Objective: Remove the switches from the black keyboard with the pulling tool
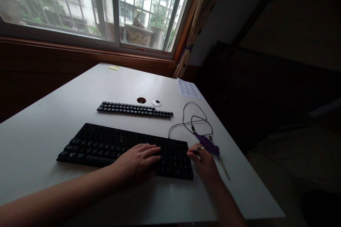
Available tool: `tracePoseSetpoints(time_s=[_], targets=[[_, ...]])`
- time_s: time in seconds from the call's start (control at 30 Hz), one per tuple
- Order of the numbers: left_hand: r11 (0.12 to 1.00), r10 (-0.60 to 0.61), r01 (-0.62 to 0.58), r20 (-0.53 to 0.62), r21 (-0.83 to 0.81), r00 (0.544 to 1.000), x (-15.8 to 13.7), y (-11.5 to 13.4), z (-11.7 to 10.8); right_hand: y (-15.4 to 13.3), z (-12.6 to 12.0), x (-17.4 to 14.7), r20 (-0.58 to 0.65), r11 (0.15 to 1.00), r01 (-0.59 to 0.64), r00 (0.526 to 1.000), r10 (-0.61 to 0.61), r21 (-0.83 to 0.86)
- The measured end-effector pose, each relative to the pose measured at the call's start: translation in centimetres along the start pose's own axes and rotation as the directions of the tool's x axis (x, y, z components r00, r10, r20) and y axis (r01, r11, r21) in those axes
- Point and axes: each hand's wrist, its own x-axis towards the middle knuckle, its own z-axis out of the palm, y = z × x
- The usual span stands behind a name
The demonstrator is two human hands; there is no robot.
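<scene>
Because the white table [66, 113] offers one broad, flat surface, everything handled lies within reach on it. The black keyboard [112, 142] sits flat near the front edge, its upper rows looking bare of caps. Beyond it, loose keycaps [133, 109] lie in close rows, probably to preserve their order. The thin cable [183, 123] leaves the keyboard's back edge and loops rightward, apparently clear of the keys. The left hand [141, 158] rests palm down across the keyboard, fingers extended and unclenched, perhaps steadying it. The right hand [203, 160] is at the keyboard's right end, thumb and forefinger drawn together; whether they pinch anything I cannot tell. Just beside it lies a purple object [209, 144], seemingly placed handily. Something metallic [198, 149] glints at the right fingers, too small to identify.
</scene>
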Motion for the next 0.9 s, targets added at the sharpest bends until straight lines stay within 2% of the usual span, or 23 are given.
tracePoseSetpoints(time_s=[0.43,0.67,0.77,0.9], targets=[[1.000,0.014,-0.014,-0.009,0.021,1.000,-0.1,0.1,-0.1,1.4,-0.2,-0.3,-0.037,0.999,-0.044,0.998,0.044,0.014],[1.000,-0.001,0.001,0.001,0.006,1.000,-0.1,0.0,0.0,1.4,-0.1,-0.6,-0.041,0.997,-0.007,0.999,0.004,-0.083],[1.000,0.006,-0.006,-0.006,0.006,1.000,-0.1,0.0,0.0,1.7,0.2,-0.7,-0.079,0.993,0.012,0.997,-0.022,-0.119],[1.000,0.008,-0.008,-0.016,0.009,1.000,0.0,0.1,0.0,1.9,0.6,-0.8,-0.133,0.988,-0.024,0.991,0.003,-0.152]])
